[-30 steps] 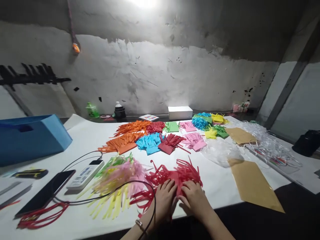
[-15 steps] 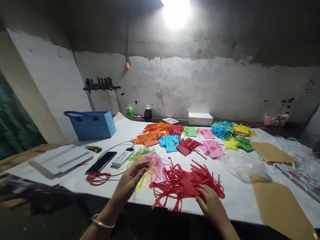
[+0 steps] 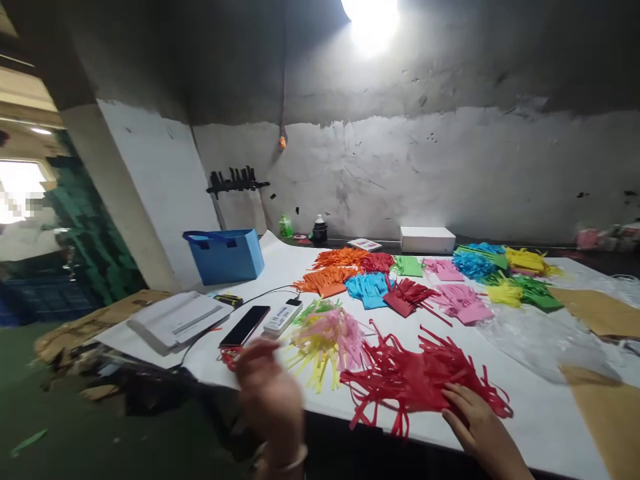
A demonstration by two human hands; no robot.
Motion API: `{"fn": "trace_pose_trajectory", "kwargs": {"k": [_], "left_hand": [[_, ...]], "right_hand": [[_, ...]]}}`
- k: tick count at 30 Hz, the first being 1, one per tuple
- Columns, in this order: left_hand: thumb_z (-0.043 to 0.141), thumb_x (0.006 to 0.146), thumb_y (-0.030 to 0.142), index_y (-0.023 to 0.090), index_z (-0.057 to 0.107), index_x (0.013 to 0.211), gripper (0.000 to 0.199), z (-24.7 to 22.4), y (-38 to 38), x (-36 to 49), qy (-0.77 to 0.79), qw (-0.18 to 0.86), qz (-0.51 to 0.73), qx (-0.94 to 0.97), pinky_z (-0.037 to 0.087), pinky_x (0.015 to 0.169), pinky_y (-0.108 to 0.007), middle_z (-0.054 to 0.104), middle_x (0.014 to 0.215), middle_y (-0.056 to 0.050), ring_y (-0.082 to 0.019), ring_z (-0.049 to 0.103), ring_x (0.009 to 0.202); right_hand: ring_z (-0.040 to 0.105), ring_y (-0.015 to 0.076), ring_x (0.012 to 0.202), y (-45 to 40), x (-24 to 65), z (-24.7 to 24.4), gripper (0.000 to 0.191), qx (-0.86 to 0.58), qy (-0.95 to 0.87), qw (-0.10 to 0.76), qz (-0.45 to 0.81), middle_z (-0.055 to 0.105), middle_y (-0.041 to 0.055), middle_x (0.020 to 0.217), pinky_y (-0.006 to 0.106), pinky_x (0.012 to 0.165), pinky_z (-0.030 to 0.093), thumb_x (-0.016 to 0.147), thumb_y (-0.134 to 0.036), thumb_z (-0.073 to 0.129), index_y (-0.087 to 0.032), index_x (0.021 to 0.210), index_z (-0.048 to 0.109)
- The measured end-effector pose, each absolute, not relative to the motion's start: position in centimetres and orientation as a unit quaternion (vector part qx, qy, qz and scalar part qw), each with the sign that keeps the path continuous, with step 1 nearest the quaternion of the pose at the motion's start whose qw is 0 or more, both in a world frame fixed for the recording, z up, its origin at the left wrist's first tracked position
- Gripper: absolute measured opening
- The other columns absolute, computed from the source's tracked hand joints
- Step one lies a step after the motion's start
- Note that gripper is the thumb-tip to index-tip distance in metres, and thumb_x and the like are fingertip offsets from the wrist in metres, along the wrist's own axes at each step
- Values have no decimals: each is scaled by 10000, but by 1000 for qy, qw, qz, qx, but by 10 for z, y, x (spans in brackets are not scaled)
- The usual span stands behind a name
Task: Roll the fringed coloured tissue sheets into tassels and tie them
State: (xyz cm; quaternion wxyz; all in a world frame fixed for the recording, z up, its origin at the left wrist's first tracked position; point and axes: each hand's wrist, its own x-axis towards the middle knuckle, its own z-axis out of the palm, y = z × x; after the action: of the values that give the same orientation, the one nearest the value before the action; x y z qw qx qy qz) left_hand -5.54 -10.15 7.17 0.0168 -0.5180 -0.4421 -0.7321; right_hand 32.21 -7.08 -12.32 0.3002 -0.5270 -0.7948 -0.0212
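Stringy red paper [image 3: 417, 380] at five o'clock reaches the near edge of the table [image 3: 545, 423], right hand [image 3: 473, 419] loosely spread on top, left hand [image 3: 270, 383] at seven, its grip too blurry to tell.

We were in a workshop, clearly: scuffed grey-and-white plaster wall [image 3: 380, 167], white-covered worktable [image 3: 543, 423], yellow-and-black cutter [image 3: 229, 300], tangled red fringed piece [image 3: 420, 383], blue fringed bundle [image 3: 373, 293]!

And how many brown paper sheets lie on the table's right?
2: the far brown sheet at the right edge and the near brown sheet at the lower right. Others may be hidden.
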Motion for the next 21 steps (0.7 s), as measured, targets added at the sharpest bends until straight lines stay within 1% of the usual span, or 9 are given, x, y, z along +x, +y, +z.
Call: {"fn": "trace_pose_trajectory", "kwargs": {"k": [1, 2, 3, 5, 6, 10, 12, 16, 21], "left_hand": [[354, 1023, 404, 228, 696, 1049, 386, 54, -86, -20, -411, -13, -680, -607, 579, 788, -362, 738, 989, -65, -208, 694, 875], [462, 991, 390, 234, 713, 1041, 299, 36, -74, 13, -372, -45, -616, -693, 582, 790, -336, 743, 1006, -69, -206, 702, 894], [596, 917, 418, 252, 730, 1013, 234, 18, -64, 41, -323, -64, -555, -764, 582, 786, -305, 751, 999, -56, -200, 704, 898], [774, 760, 395, 274, 737, 994, 266, -16, -54, 79, -253, -84, -448, -853, 568, 825, -295, 751, 1052, -37, -202, 693, 942], [793, 738, 337, 264, 736, 984, 263, -30, -52, 89, -242, -87, -409, -876, 562, 823, -302, 750, 1058, -41, -205, 688, 932], [711, 793, 141, 190, 713, 925, 141, -67, -49, 89, -288, -94, -327, -895, 536, 819, -368, 732, 989, -76, -231, 662, 893], [697, 798, 117, 189, 703, 927, 147, -74, -48, 83, -315, -102, -316, -889, 524, 832, -381, 723, 994, -69, -236, 652, 912], [651, 829, 93, 207, 686, 907, 142, -79, -47, 81, -332, -114, -317, -881, 521, 786, -351, 724, 988, -43, -215, 647, 879], [598, 827, 53, 211, 653, 829, 167, -98, -40, 85, -313, -95, -337, -883, 518, 754, -370, 735, 890, -34, -220, 653, 816]], "right_hand": [[654, 325, 1165, -73, 321, -118, 361, -531, -794, 297, -9, 702, 118, 1243, 485, 992, 553, 912, -437, 600, -215, 1157, 746], [650, 325, 1171, -75, 319, -113, 359, -534, -792, 295, 3, 700, 125, 1245, 490, 999, 545, 913, -422, 599, -207, 1161, 744], [646, 324, 1175, -76, 318, -109, 355, -537, -790, 295, 15, 698, 131, 1247, 494, 1006, 537, 912, -405, 599, -201, 1165, 741], [639, 312, 1184, -79, 315, -101, 340, -543, -786, 294, 29, 696, 132, 1252, 493, 1025, 518, 914, -376, 598, -202, 1172, 736], [636, 303, 1190, -79, 315, -98, 330, -545, -785, 293, 31, 694, 128, 1257, 491, 1038, 505, 917, -365, 596, -209, 1172, 734], [625, 275, 1211, -81, 315, -96, 285, -547, -783, 294, 34, 693, 112, 1266, 495, 1077, 464, 946, -321, 557, -237, 1145, 742], [626, 277, 1211, -81, 315, -97, 281, -548, -781, 299, 35, 697, 108, 1258, 517, 1072, 462, 955, -290, 532, -245, 1127, 749], [642, 284, 1189, -83, 314, -100, 289, -552, -773, 310, 27, 708, 92, 1240, 565, 1080, 441, 934, -212, 520, -256, 1101, 752], [647, 275, 1173, -91, 310, -100, 319, -528, -789, 309, -63, 718, 80, 1221, 483, 1037, 502, 897, -128, 552, -252, 1124, 739]]}}
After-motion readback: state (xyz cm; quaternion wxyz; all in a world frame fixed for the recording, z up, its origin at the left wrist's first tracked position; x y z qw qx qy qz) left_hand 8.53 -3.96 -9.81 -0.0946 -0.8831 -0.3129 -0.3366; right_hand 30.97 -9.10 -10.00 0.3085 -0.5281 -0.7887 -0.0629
